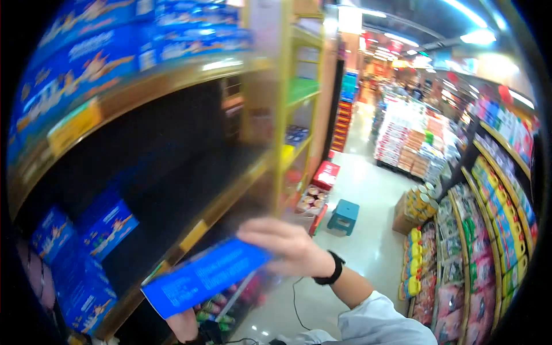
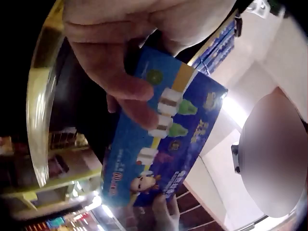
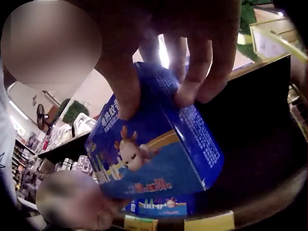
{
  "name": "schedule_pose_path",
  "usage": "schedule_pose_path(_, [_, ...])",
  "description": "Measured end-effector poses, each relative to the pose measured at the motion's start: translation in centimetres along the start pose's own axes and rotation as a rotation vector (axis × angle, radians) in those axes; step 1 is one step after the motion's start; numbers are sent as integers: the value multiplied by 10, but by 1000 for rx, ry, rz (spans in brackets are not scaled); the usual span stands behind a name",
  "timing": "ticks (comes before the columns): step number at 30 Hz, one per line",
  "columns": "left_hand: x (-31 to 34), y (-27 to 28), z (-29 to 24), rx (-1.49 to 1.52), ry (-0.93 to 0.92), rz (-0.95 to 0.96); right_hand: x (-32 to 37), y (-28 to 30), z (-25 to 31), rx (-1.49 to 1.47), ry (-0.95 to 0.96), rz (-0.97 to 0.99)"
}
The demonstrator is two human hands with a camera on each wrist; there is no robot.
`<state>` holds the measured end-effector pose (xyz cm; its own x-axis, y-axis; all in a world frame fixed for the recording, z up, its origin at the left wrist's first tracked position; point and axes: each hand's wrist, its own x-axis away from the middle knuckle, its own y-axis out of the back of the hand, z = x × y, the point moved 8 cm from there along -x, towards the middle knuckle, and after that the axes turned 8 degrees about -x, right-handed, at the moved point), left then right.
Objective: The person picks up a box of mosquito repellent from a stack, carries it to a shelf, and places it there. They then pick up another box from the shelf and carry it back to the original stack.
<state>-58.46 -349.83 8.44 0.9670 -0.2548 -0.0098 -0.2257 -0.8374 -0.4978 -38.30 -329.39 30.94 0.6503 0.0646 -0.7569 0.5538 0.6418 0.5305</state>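
A blue cardboard box [image 1: 207, 275] with a cartoon deer and small bottles printed on it is held between both hands, in front of the shelf. My right hand [image 1: 293, 248], a black band at its wrist, grips the far end; in the right wrist view its thumb and fingers [image 3: 195, 79] straddle the box. At the near end my left hand [image 1: 183, 326] holds the box from below, mostly hidden by it in the head view. The left wrist view shows the left fingers [image 2: 137, 98] bent over the printed face. Similar blue boxes [image 1: 86, 290] stand on the lower shelf to the left.
More blue boxes [image 1: 86, 66] fill the upper shelf, above a yellow price tag [image 1: 75, 126]. A teal stool [image 1: 344, 217] stands in the aisle. Packed shelves [image 1: 477, 241] line the right side, with a carton of cans [image 1: 417, 207] beside them. A thin cable [image 1: 295, 299] hangs below.
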Motion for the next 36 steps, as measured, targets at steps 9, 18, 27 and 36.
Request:
schedule_pose_path(9, [162,-208,132,-244,448,823,301,119,-25,267,-625,-440])
schedule_pose_path(18, [275,-302,294,-278,513,1126,470,220,40,589,-912,-730])
schedule_pose_path(27, [339,-450,284,-765,340,1440,522,305,43,739,-981,-876])
schedule_pose_path(36, [311,-534,408,-517,682,1397,539,363,-46,531,-1331,-1086])
